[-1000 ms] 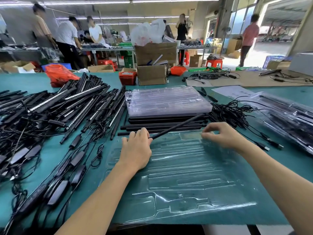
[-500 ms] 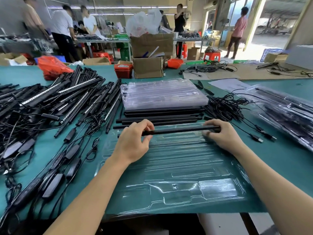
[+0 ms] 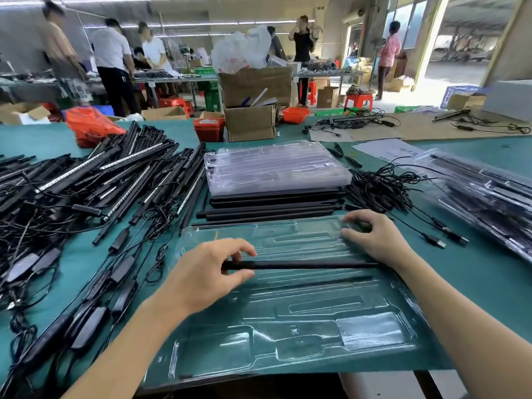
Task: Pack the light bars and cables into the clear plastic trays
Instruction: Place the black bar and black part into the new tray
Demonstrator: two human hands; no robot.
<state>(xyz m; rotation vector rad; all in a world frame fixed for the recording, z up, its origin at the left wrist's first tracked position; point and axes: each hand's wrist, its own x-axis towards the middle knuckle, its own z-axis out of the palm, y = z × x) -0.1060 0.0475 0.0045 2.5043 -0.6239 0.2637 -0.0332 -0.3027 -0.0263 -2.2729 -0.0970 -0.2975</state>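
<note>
An empty clear plastic tray (image 3: 288,326) with moulded slots lies on the green table in front of me. A long black light bar (image 3: 302,265) lies level across its middle. My left hand (image 3: 207,272) pinches the bar's left end between thumb and fingers. My right hand (image 3: 374,237) sits at the tray's far right, fingers bent with their tips on the plastic. The bar's right end runs under the heel of that hand, and no finger wraps it. Several more black bars (image 3: 273,208) lie in a row just beyond the tray.
A stack of clear trays (image 3: 273,168) sits behind the bars. A big pile of light bars (image 3: 100,180) and cables with adapters (image 3: 86,312) fills the left. Tangled black cables (image 3: 380,185) and packed trays (image 3: 489,194) lie right. Cardboard boxes (image 3: 250,122) and people stand beyond.
The bar came off the row, swung level, and moved toward me from the tray's far edge to its middle. My right hand let go of its right end.
</note>
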